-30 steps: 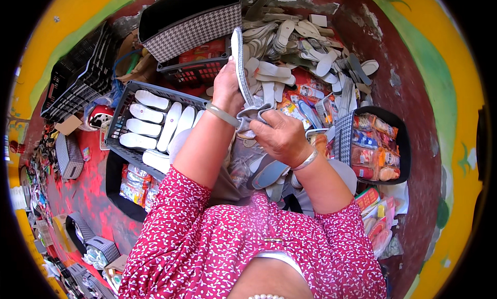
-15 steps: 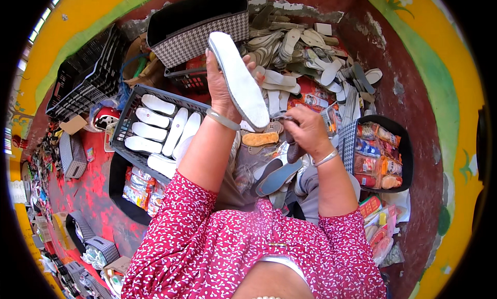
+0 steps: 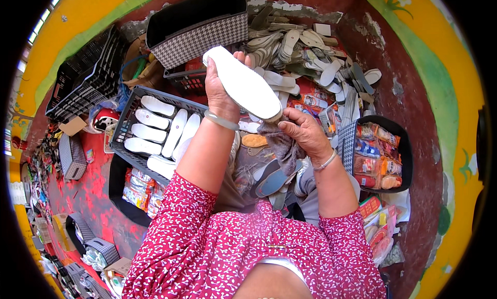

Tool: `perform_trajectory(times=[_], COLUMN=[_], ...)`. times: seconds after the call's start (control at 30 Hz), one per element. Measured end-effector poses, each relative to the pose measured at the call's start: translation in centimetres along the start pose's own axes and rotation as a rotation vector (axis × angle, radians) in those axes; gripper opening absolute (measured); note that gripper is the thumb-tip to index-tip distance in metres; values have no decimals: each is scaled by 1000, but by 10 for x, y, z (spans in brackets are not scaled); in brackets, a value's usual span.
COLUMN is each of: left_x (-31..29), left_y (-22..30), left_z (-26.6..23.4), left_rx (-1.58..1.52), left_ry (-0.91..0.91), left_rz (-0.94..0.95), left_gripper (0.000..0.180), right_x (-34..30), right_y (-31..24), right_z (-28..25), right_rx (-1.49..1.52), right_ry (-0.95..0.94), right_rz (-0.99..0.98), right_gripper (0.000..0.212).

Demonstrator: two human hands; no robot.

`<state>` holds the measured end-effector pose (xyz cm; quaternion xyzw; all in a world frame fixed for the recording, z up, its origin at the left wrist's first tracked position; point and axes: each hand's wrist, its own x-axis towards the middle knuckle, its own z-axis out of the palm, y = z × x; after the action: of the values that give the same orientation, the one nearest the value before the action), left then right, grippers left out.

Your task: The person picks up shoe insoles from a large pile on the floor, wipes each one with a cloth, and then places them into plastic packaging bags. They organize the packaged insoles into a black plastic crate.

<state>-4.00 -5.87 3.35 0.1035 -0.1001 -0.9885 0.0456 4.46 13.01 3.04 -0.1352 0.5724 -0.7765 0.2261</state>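
Observation:
A white insole (image 3: 248, 87) with a greyish edge rests tilted in my left hand (image 3: 219, 92), its broad white face turned up. The fingers of that hand are wrapped behind it. At the insole's lower end, my right hand (image 3: 309, 132) pinches a dark grey cloth (image 3: 282, 146), which hangs down over my lap. Below the cloth are a blue-grey insole (image 3: 273, 181) and a tan insole (image 3: 254, 140). To the left, a dark grey plastic crate (image 3: 126, 113) holds several white insoles (image 3: 155, 118) laid in rows.
A big heap of loose insoles (image 3: 290, 45) lies against the far wall. A houndstooth bin (image 3: 207, 38) and stacked black crates (image 3: 85, 71) stand at the far left. Bins of packaged goods sit at right (image 3: 380, 154) and left (image 3: 124, 188).
The insole has swung so its lower end is further right and higher. My right hand has drawn close to that end, and more of the grey cloth shows below it.

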Motion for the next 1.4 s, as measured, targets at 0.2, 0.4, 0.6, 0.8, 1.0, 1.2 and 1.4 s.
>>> perform_trajectory(times=[0.2,0.4,0.6,0.8,1.0,1.2,1.4], left_x=[-3,-14,-13,-10,-14,-12,-3], left_y=[-9,-13,-7,-10,-17,-10,-12], left_z=[-4,6,7,1,2,-1,-5], left_rx=[185,250,305,351,696,454,138], left_ry=[-65,-62,-117,-144,-249,-287,-86], left_rz=[-43,-66,13,78,316,36,-44], left_gripper=[63,67,66,65,55,49,42], right_x=[3,2,0,5,7,8,12], right_y=[7,6,-7,5,1,9,18], right_z=[3,-3,-5,-5,-4,-10,9], right_rx=[204,147,236,248,215,296,367], right_ry=[56,5,60,131,243,241,349], right_rz=[-18,37,82,106,58,94,2], right_gripper=[29,29,37,41,41,33,27])
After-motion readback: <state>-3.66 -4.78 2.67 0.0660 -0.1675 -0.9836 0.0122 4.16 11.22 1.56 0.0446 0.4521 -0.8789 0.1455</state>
